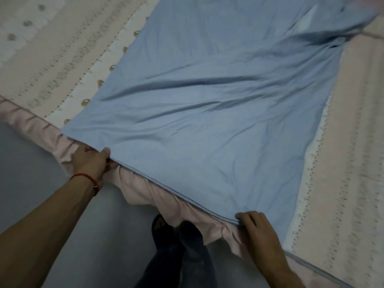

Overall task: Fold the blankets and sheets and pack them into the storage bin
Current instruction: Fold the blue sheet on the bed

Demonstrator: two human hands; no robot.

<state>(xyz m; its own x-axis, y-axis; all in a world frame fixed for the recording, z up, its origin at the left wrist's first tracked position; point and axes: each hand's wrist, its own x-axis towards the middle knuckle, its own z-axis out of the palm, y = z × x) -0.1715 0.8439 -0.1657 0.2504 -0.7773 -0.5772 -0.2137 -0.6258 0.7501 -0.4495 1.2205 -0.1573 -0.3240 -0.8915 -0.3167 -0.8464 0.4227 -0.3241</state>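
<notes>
A light blue sheet (207,104) lies spread lengthwise over the bed, doubled over so that layered edges run along its near end. My left hand (90,163) pinches the near left corner of that end at the bed's edge, thumb on top. My right hand (256,229) grips the near right part of the same edge, fingers curled over the layers. The sheet's far end is bunched and wrinkled at the upper right. No storage bin is in view.
The bed carries a pink and white patterned cover (52,59) with a pink frilled skirt (149,194) hanging down its side. Grey floor (31,163) lies at the left and below. My feet in dark slippers (176,231) stand against the bed.
</notes>
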